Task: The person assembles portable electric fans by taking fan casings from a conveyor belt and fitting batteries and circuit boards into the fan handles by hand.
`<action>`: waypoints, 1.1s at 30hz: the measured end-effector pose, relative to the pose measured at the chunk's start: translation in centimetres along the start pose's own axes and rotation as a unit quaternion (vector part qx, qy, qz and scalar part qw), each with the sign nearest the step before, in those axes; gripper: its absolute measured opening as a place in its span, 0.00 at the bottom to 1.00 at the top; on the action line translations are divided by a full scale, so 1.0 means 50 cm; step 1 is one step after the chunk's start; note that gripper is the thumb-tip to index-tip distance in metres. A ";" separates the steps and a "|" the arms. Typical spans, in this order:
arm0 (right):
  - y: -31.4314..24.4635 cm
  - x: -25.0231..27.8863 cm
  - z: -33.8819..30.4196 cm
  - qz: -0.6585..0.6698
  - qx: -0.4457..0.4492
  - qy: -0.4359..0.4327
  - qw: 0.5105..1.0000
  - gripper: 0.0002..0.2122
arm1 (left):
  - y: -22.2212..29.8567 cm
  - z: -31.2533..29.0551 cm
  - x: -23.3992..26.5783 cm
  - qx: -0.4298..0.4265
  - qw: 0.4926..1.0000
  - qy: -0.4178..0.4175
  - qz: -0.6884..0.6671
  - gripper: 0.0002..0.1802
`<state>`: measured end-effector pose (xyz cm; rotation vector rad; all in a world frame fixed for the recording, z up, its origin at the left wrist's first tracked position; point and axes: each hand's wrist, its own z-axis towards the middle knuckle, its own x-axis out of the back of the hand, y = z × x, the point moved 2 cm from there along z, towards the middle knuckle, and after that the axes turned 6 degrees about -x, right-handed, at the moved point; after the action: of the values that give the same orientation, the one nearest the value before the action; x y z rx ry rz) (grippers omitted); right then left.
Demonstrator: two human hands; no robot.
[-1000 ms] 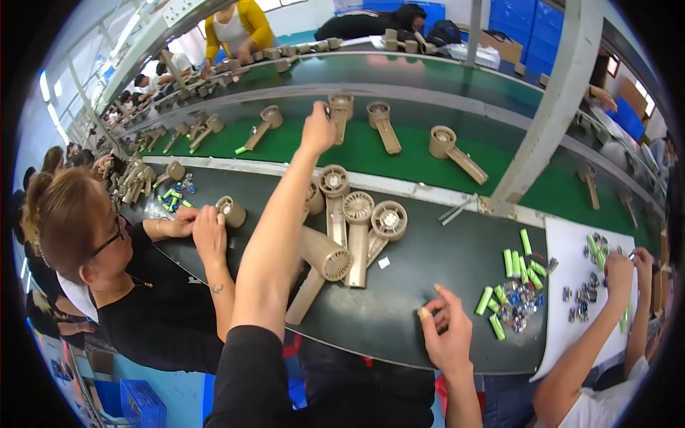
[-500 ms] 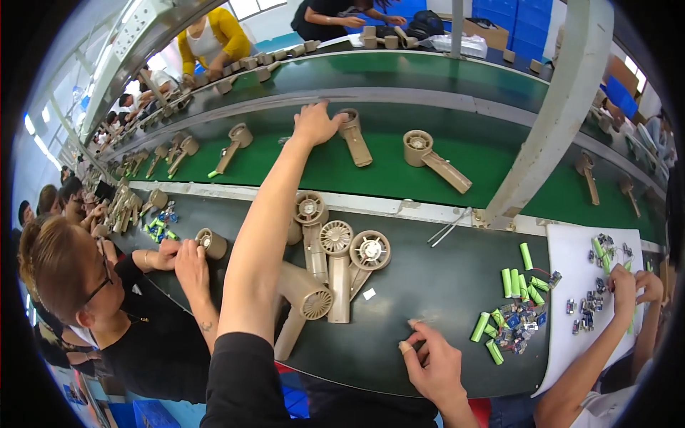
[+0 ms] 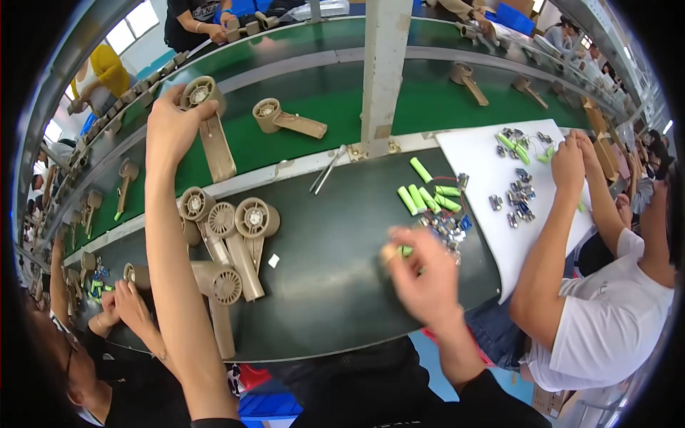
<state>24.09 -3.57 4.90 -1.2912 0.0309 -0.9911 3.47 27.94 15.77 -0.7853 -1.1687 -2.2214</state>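
My left hand (image 3: 171, 123) reaches over the far belt. Its fingers and thumb grip the round head of a beige handheld fan housing (image 3: 219, 153), whose handle hangs open-faced toward me. Blurred by motion, my right hand (image 3: 428, 282) hovers over the dark table beside a heap of small circuit boards (image 3: 451, 234) and green battery cells (image 3: 408, 200); its fingers are too smeared to read. Several fan housings lie piled near my left forearm, one with a white motor in its head (image 3: 255, 217) and one with a slotted grille (image 3: 227, 287).
Another fan housing (image 3: 289, 123) rests on the green belt (image 3: 339, 100). Tweezers (image 3: 328, 170) lie by the belt's rail, left of a metal post (image 3: 385, 78). Co-workers sit on both sides; the right one's hands (image 3: 571, 160) work above a white sheet (image 3: 474, 164) with boards.
My left hand has taken hold of a fan housing on the belt and drawn it nearer. My right hand has moved toward the boards and cells. The view has swung right.
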 end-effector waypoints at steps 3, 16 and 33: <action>0.027 0.081 0.043 -0.069 -0.061 0.003 0.996 0.09 | 0.073 -0.141 0.021 -0.060 0.996 -0.048 -0.049 0.35; 0.085 0.117 0.059 -0.129 -0.049 -0.075 0.988 0.12 | 0.144 -0.512 -0.071 -0.032 0.986 -0.150 -0.068 0.35; -0.063 0.076 0.038 0.406 -0.184 -0.325 0.834 0.26 | 0.234 -0.480 -0.029 -0.240 0.920 -0.108 -0.291 0.27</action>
<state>25.52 -4.28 9.94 -1.6938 0.2361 0.2247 6.16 1.93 10.16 -0.9882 -1.0589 -3.0590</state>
